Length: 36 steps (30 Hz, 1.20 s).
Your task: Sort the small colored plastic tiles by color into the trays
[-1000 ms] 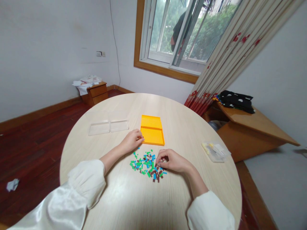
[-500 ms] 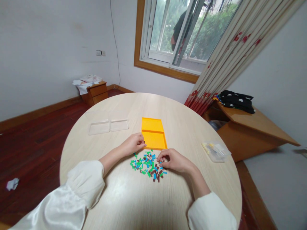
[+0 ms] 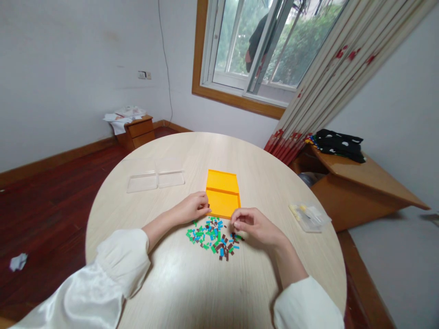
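Floor, left: a crumpled white scrap [image 3: 18, 262] lies well apart from the tabletop [image 3: 202, 297].
Corner cabinet: a small wooden cabinet [image 3: 140, 133], loose papers [image 3: 125, 115] piled on it, beyond the tabletop's far left edge.
Clear case: a transparent case [image 3: 142, 182] lies open toward the tabletop's far left edge, clear of both arms.
Left hand: the left hand [image 3: 194, 208] is nearly closed, a small brown brick [image 3: 208, 205] pinched at the fingertips; it rests at the yellow case's near left corner and hides that corner.
Loose bricks: a spread of small green, blue and brown bricks [image 3: 207, 236] around the middle of the tabletop, between its near edge and the yellow case.
Yellow case: the yellow case [image 3: 222, 201] lies open and flat, just beyond the bricks, its hinge running crosswise.
Right hand: the right hand [image 3: 254, 224] has its fingers curled, thumb near forefinger; whether it grips anything cannot be told. It covers the case's near right corner and overhangs the right side of the bricks.
Clear box: a transparent box [image 3: 313, 221] with yellow bits inside, near the tabletop's right edge.
Side unit: a wooden unit [image 3: 343, 196] carrying black cloth [image 3: 339, 145], past the right edge, below the curtain [image 3: 329, 77].
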Available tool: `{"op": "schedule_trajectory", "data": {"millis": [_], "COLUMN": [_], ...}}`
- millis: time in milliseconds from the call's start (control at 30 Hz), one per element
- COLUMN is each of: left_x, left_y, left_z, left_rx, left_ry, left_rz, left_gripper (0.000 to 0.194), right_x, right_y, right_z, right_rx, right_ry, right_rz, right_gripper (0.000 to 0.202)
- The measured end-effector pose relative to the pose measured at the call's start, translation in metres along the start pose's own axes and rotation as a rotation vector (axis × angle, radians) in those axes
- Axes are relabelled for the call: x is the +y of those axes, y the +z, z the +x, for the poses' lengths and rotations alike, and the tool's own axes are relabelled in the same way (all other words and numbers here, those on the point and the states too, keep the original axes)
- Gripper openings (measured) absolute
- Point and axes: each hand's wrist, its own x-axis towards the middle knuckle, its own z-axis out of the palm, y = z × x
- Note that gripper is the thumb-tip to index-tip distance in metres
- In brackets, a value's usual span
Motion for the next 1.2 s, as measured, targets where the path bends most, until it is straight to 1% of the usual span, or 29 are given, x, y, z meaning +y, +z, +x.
{"op": "schedule_trajectory", "data": {"millis": [67,133,167,200,233,333,433,500,600,700,767,833,1067,1200], "left_x": [0.000,0.000,0.000,0.001,0.002,0.007,0.014,0.018,0.021,0.023,0.024,0.024,0.025,0.022], "left_y": [0.000,0.000,-0.001,-0.002,-0.004,-0.011,-0.018,-0.020,-0.019,-0.017,-0.017,-0.017,-0.017,-0.014], "left_z": [0.000,-0.001,-0.001,-0.001,-0.002,-0.004,-0.006,-0.008,-0.010,-0.010,-0.010,-0.010,-0.010,-0.011], "left_rx": [-0.004,0.015,0.031,0.052,0.069,0.083,0.001,-0.097,-0.243,-0.324,-0.346,-0.354,-0.355,-0.331], "left_ry": [0.013,0.030,0.040,0.051,0.064,0.104,0.145,0.160,0.144,0.116,0.104,0.095,0.105,0.130], "left_rz": [0.001,0.010,0.015,0.022,0.028,0.041,0.033,0.033,0.076,0.123,0.148,0.171,0.213,0.198], "left_gripper": [0.018,0.016,0.015,0.014,0.013,0.010,0.010,0.011,0.010,0.013,0.010,0.007,0.006,0.007], "right_x": [0.004,0.011,0.014,0.018,0.020,0.024,0.022,0.020,0.018,0.015,0.012,0.009,-0.004,-0.009], "right_y": [0.000,0.000,0.000,0.000,0.001,0.002,0.005,0.008,0.017,0.029,0.035,0.039,0.045,0.049], "right_z": [0.004,0.010,0.014,0.016,0.018,0.021,0.019,0.018,0.017,0.018,0.018,0.017,0.014,0.013], "right_rx": [0.271,0.552,0.653,0.721,0.763,0.805,0.782,0.714,0.524,0.276,0.166,0.118,0.046,0.013], "right_ry": [-0.050,-0.099,-0.114,-0.123,-0.126,-0.129,-0.168,-0.223,-0.293,-0.293,-0.266,-0.242,-0.127,-0.078], "right_rz": [0.031,0.000,-0.028,-0.059,-0.087,-0.173,-0.301,-0.390,-0.497,-0.612,-0.680,-0.732,-0.944,-0.952], "right_gripper": [0.024,0.025,0.026,0.026,0.028,0.034,0.030,0.021,0.010,0.010,0.011,0.012,0.014,0.018]}}
